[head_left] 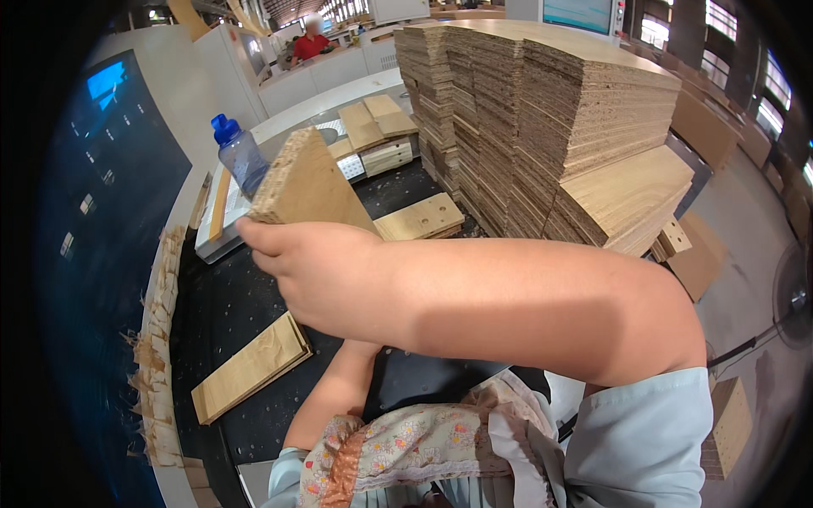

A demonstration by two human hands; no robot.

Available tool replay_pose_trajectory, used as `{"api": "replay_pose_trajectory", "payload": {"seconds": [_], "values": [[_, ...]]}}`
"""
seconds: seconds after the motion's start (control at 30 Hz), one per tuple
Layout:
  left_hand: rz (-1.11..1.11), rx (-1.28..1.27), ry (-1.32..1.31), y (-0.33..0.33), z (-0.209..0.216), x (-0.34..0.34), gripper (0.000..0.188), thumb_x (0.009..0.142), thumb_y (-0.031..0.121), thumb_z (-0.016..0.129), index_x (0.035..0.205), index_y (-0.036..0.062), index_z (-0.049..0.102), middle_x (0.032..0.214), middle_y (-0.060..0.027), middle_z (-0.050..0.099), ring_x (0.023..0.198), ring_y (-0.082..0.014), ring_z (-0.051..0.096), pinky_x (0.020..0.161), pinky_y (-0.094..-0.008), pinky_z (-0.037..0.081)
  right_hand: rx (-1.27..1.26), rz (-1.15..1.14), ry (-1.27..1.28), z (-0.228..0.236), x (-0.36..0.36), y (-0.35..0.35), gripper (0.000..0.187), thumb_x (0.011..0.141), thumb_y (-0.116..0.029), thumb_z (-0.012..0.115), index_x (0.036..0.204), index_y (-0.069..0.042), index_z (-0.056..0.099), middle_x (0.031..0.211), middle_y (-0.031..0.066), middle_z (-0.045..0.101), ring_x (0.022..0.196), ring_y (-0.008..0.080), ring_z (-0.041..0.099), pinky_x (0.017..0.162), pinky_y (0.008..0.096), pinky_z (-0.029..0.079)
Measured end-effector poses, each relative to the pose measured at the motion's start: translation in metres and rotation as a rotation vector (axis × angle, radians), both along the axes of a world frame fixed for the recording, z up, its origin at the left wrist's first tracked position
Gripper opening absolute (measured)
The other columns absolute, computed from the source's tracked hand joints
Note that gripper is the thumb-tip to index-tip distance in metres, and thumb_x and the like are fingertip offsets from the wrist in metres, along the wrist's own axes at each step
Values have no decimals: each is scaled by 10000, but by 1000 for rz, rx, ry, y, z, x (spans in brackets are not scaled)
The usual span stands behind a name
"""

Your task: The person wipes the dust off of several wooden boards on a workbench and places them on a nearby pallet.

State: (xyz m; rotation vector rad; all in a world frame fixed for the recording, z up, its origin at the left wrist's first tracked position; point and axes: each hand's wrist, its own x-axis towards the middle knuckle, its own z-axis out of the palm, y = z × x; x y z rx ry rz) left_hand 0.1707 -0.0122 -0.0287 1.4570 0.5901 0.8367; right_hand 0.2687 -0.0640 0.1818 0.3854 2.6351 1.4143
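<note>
A particleboard panel [315,188] with a wood-grain face stands tilted up over the black work surface. My right hand [318,269] is closed on its lower left edge, and the right forearm reaches across the view from the right. Of my left hand [362,347] just the wrist part shows below that forearm. Its fingers are hidden, so what it touches cannot be seen. Left of the left wrist, a short stack of narrow boards [252,366] lies on the surface. Beyond the right forearm lie flat boards with drilled holes [421,217].
A tall stack of particleboard [542,127] rises at the right. Behind the held panel are a blue-capped bottle [240,157] and smaller boards [377,123]. A frayed, taped edge [158,364] borders the black surface [216,296] at left. A person in red [312,46] is far off.
</note>
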Motion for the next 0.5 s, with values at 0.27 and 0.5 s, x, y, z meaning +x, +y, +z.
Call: {"api": "replay_pose_trajectory", "payload": {"seconds": [0.27, 0.5], "values": [[-66, 68, 60, 3, -20, -22, 734, 741, 120, 805, 1371, 69, 432, 1356, -59, 491, 1224, -186, 462, 1026, -362, 383, -46, -45, -9, 6, 4, 4, 259, 798, -381, 613, 969, -228, 733, 1054, -41, 687, 1219, 201, 487, 1160, 465, 77], [98, 144, 58, -6, 20, -57, 1045, 535, 188, 873, 1411, 0, 336, 1367, -120, 446, 1295, -230, 392, 1070, -362, 307, -25, 108, 544, -2, 53, 2, 128, 607, -203, 591, 616, -84, 640, 667, -1, 561, 797, 198, 516, 907, 357, 379]]}}
